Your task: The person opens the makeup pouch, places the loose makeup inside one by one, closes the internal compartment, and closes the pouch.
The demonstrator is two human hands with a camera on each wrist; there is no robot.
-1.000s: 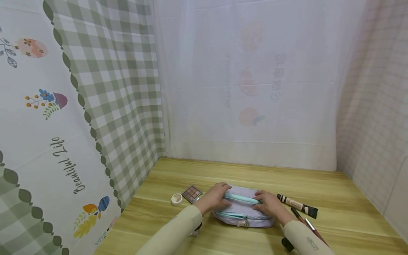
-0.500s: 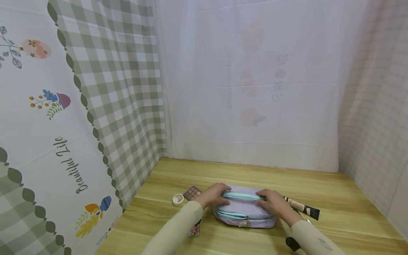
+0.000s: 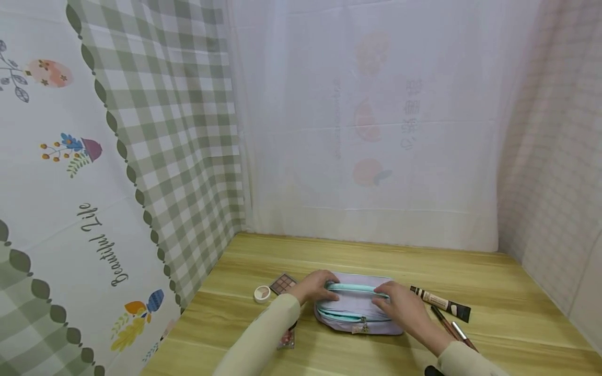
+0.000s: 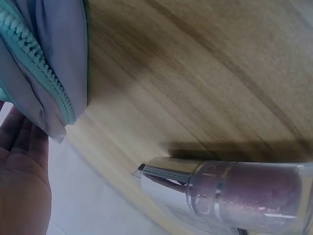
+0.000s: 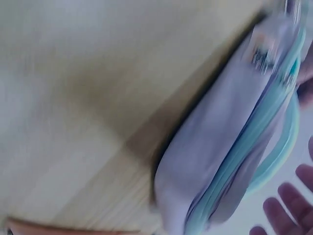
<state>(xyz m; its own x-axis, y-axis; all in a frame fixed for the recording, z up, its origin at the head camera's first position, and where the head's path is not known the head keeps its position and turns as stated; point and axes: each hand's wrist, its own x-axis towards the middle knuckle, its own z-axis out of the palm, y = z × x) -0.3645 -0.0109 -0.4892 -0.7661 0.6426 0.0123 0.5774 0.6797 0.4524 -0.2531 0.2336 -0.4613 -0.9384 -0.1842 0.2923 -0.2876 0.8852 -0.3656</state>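
Note:
A lilac cosmetic bag (image 3: pixel 350 305) with mint trim lies on the wooden table, its front zipper (image 3: pixel 340 315) partly parted and a charm hanging from the pull. A mint handle (image 3: pixel 355 288) crosses its top. My left hand (image 3: pixel 314 287) holds the bag's left end, thumb and fingers spread over the top corner. In the left wrist view, those fingers (image 4: pixel 24 139) reach behind the zippered edge. Over the right end is my right hand (image 3: pixel 405 308), near the handle's end. The right wrist view shows its fingers (image 5: pixel 293 200) extended and spread beside the handle.
Left of the bag lie an eyeshadow palette (image 3: pixel 283 283), a round white pot (image 3: pixel 262 294) and a clear case with pink contents (image 3: pixel 287 340). On the right are a black-and-beige tube (image 3: pixel 442 303), makeup brushes (image 3: pixel 463 334) and a partly hidden black object (image 3: pixel 431 371). Cloth curtains enclose the table.
My right forearm has swung lower and the right fingers have shifted left along the handle's end. The brushes show again beside the arm. My left hand stays at the bag's left end.

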